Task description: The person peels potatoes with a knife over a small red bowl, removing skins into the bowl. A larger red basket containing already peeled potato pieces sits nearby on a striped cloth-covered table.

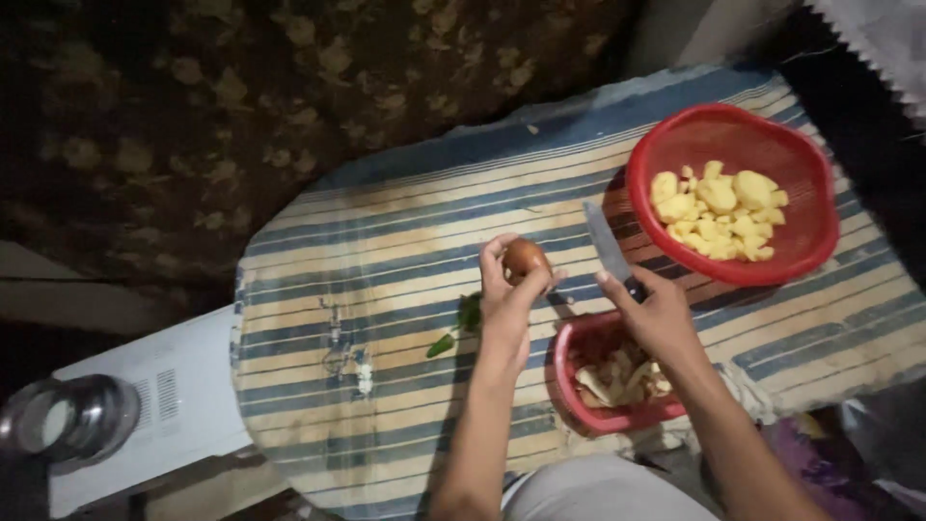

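Observation:
My left hand holds a small brown onion up by the fingertips over a blue and cream striped cloth. My right hand grips a knife whose grey blade points away from me, just right of the onion. Under my right hand sits a small red bowl with peelings in it. A larger red basket at the upper right holds several peeled yellow potato pieces.
A green chilli lies on the cloth left of my left wrist. A white appliance and a steel pot stand at the lower left. Dark patterned fabric covers the far side.

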